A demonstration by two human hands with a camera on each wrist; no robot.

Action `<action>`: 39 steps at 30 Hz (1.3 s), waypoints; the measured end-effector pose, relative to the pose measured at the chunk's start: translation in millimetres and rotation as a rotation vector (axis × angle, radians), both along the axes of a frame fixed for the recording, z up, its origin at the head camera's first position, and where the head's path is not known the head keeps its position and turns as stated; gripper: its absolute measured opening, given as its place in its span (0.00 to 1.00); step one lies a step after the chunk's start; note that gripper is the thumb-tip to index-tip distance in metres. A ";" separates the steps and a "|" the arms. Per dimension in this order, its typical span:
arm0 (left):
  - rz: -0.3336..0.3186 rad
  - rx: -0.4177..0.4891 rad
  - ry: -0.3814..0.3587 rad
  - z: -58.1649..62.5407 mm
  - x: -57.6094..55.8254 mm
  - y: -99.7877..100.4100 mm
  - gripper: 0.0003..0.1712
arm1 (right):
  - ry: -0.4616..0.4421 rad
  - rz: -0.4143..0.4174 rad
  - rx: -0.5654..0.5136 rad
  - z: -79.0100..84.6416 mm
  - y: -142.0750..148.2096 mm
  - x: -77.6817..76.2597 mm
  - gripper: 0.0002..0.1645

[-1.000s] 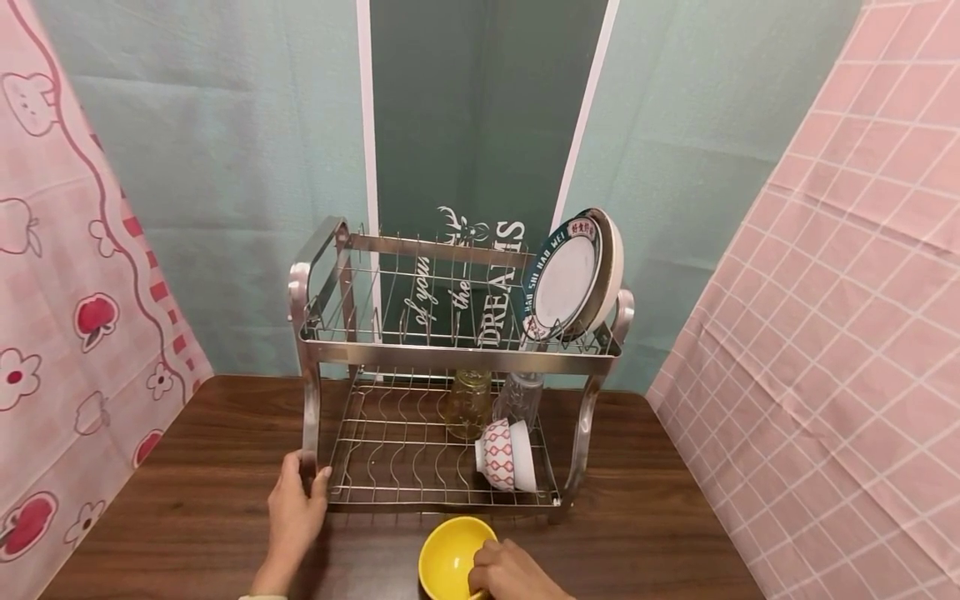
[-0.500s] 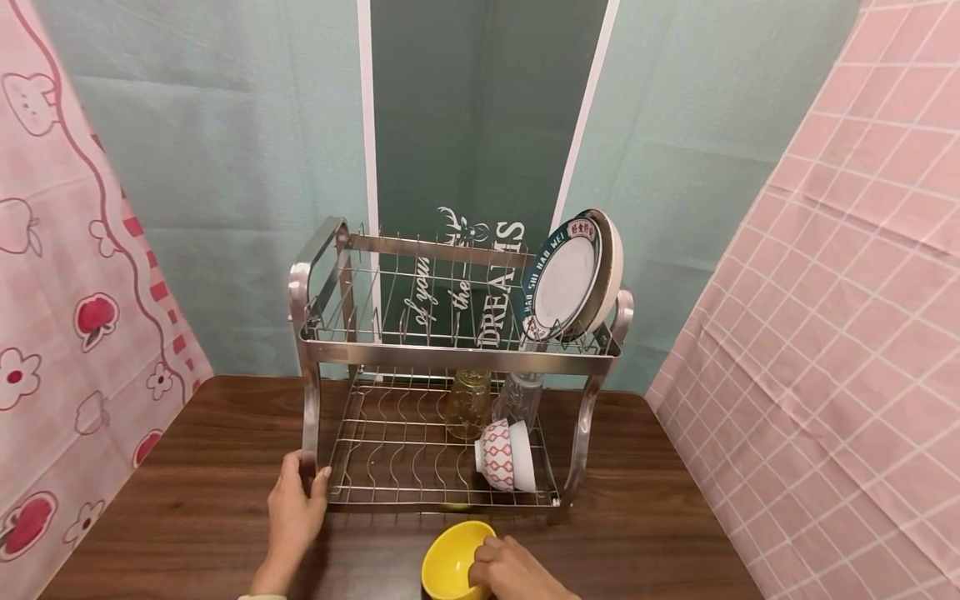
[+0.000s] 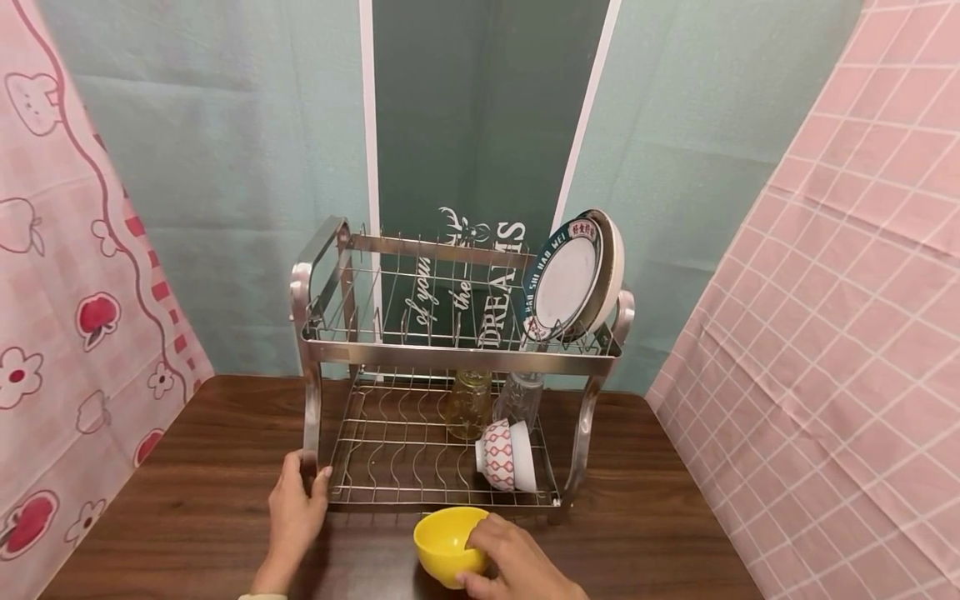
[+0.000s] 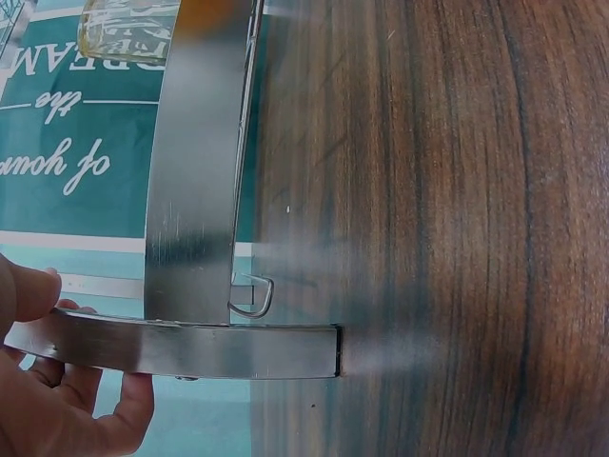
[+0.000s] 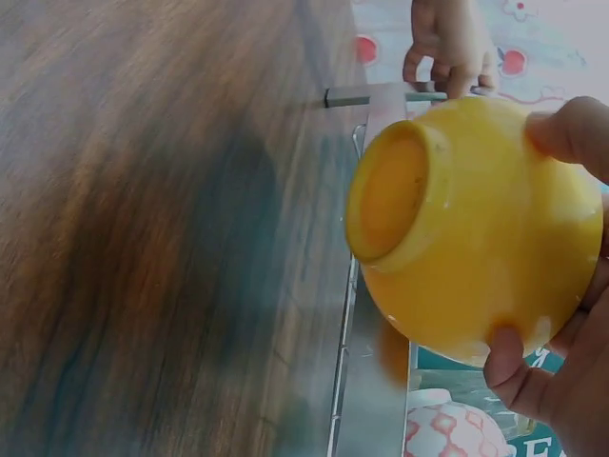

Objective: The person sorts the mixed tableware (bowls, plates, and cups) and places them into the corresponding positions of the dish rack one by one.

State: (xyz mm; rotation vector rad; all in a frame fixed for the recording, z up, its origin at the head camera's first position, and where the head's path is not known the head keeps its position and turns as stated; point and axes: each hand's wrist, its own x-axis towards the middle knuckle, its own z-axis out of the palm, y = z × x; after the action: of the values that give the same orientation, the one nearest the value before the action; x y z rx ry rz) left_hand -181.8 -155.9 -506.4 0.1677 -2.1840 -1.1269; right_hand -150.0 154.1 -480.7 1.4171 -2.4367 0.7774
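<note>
My left hand point(image 3: 296, 508) grips the front left leg of a two-tier metal dish rack point(image 3: 457, 358). In the left wrist view the thumb and fingers point(image 4: 136, 409) wrap that leg point(image 4: 219, 347) from both sides. With my right hand point(image 3: 517, 562) I hold a yellow bowl point(image 3: 438, 550) by its right side, fingers inside the rim and thumb outside. The bowl is in front of the rack's lower front bar, its opening facing up. Its round foot point(image 5: 390, 195) shows in the right wrist view, away from the wooden tabletop.
A white bowl with red pattern point(image 3: 497, 454) lies sideways on the lower tier, with a yellowish glass point(image 3: 467, 408) and a clear glass point(image 3: 519, 400) behind. On the upper tier a green-rimmed plate point(image 3: 566, 279) leans against a pale dish point(image 3: 613, 267). Curtains hang around the brown table point(image 3: 637, 483).
My right hand has raised the yellow bowl slightly toward the rack, turning it so more of its outer side shows; the thumb now appears in front. The left hand stays on the leg.
</note>
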 end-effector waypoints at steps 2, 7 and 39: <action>0.002 -0.001 -0.003 0.0 -0.1 0.0 0.18 | 0.009 -0.016 -0.020 1.3 -0.7 0.3 0.09; 0.005 -0.008 0.000 0.3 -0.3 0.1 0.18 | -0.053 -0.074 -0.081 3.4 -2.5 2.5 0.10; 0.021 -0.018 0.016 0.8 0.9 2.1 0.18 | -0.377 -0.265 -0.582 23.4 -31.1 3.7 0.03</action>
State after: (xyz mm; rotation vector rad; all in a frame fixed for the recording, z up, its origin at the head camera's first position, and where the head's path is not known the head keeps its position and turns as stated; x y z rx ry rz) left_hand -180.9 -153.8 -505.6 0.1727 -2.1725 -1.0932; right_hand -146.2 123.0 -457.4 0.7667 -2.2773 1.6259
